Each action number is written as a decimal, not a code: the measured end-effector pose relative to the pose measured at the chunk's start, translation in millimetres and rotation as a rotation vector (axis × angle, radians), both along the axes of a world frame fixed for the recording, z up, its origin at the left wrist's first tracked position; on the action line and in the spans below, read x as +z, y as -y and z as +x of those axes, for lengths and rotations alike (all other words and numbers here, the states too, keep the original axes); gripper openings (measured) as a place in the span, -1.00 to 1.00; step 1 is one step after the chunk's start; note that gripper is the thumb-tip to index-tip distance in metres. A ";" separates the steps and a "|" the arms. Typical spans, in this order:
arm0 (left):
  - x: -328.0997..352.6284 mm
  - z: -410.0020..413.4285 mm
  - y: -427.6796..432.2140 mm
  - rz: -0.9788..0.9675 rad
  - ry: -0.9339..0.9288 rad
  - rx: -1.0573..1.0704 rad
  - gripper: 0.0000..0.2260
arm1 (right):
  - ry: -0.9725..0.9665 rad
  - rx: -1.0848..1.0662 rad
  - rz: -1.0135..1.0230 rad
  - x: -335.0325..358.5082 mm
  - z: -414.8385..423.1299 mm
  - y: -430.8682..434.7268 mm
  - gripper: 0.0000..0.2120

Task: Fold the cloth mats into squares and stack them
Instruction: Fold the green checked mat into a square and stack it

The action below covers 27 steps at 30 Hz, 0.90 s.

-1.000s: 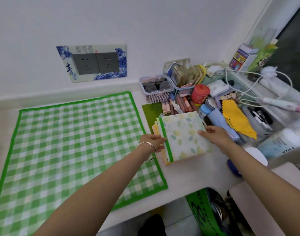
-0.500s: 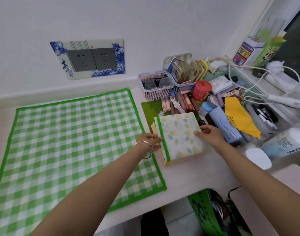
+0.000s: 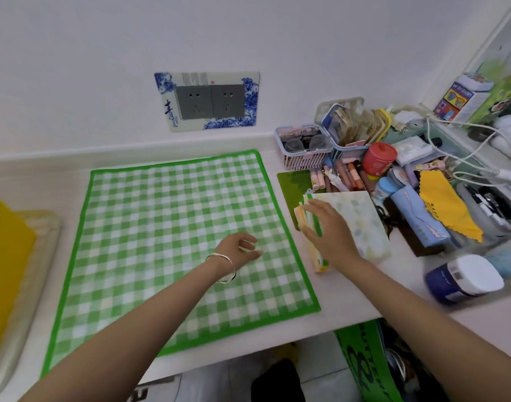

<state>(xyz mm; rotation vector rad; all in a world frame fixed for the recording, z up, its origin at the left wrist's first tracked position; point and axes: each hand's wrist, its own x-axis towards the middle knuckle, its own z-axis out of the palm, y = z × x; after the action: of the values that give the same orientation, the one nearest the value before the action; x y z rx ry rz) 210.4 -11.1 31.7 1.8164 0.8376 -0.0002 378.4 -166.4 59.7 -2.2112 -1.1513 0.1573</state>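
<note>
A green-and-white checked cloth mat (image 3: 167, 227) with a green border lies spread flat on the white counter. Right of it sits a stack of folded mats (image 3: 361, 224), the top one pale with a leaf print. My left hand (image 3: 238, 249), with a silver bangle on the wrist, hovers over the right part of the checked mat, fingers loosely curled and empty. My right hand (image 3: 326, 230) rests flat on the left edge of the folded stack, fingers spread, holding nothing.
Clutter fills the right side: a pink basket (image 3: 303, 146), a red jar (image 3: 379, 159), a blue bottle (image 3: 419, 219), a yellow cloth (image 3: 442, 204), a white-capped tub (image 3: 466, 281) and cables. A yellow thing (image 3: 5, 250) lies at the far left. The counter edge runs along the front.
My left hand has left the stack and moved left over the checked mat. My right hand has shifted from the stack's right side to its left edge. The view has swung left.
</note>
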 end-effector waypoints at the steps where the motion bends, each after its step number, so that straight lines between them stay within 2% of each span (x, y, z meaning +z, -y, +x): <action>1: -2.9 -17.8 -5.9 0.047 -0.028 -0.031 -0.70 | -0.011 0.079 -0.025 -8.2 -19.5 -7.6 -0.58; 6: -18.3 -105.1 -27.9 0.323 -0.073 -0.122 -0.58 | 0.022 0.415 -0.190 -54.6 -101.1 -30.9 -0.54; 11: -50.4 -181.6 -33.3 0.602 -0.222 -0.320 -0.10 | -0.020 0.602 -0.235 -89.8 -145.9 -28.8 -0.52; 14: -57.2 -211.4 -30.5 0.682 -0.291 -0.421 -0.08 | 0.031 0.687 -0.188 -99.5 -161.4 -22.1 -0.52; 19: -59.3 -225.5 -25.5 0.746 -0.290 -0.471 -0.09 | 0.255 0.786 -0.147 -104.0 -175.0 -15.3 -0.54; 25: -58.5 -225.8 -24.8 0.732 -0.256 -0.462 -0.13 | 0.279 0.767 -0.086 -94.5 -179.1 -16.9 -0.65; 27: -57.9 -227.3 -24.6 0.724 -0.241 -0.461 -0.16 | 0.259 0.742 -0.075 -93.0 -180.9 -16.9 -0.61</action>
<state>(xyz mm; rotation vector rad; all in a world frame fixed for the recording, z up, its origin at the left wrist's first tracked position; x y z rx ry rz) -16.9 13.5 -26.2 2.7062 0.5950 -0.2436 197.4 -149.5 -33.3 -1.7934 -2.0996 0.2249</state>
